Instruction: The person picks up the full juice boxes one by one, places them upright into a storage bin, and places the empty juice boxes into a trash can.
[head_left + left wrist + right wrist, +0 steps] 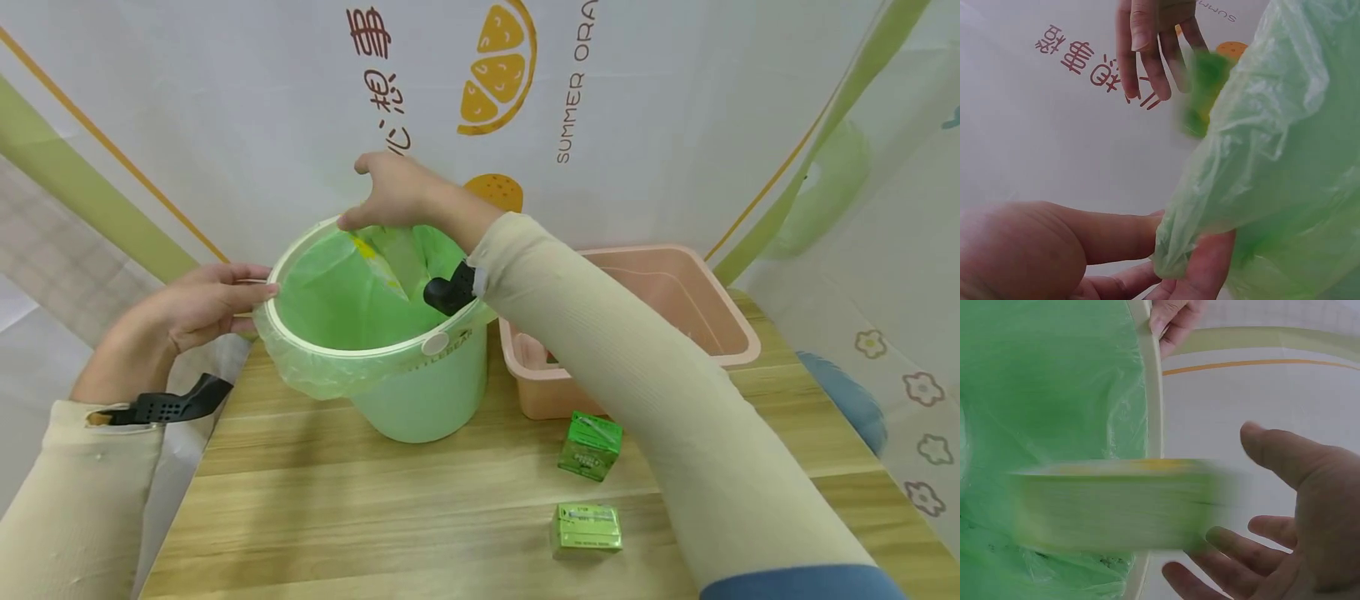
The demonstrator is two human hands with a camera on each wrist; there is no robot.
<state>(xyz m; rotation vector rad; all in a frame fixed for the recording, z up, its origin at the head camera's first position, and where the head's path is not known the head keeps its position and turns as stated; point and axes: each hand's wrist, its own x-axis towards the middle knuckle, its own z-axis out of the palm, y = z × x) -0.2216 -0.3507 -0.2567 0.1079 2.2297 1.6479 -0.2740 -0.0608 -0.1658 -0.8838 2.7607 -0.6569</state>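
A light green trash can (420,408) stands on the table, lined with a thin green plastic bag (1272,131) folded over its rim. My left hand (206,304) grips the rim at the left, thumb and fingers pinching the bag there. Over the far side of the opening, my right hand (397,192) has its fingers spread, with nothing held. A green and yellow carton (1110,509), blurred by motion, is just off the right fingertips at the can's mouth. In the left wrist view, a gap shows between the right hand (1154,50) and the carton (1207,94).
Right of the can stands a pink plastic basin (547,396), partly behind the right forearm. Two small green boxes, one darker (591,446) and one lighter (587,529), sit on the wooden table (375,525). A printed white curtain (637,108) hangs behind.
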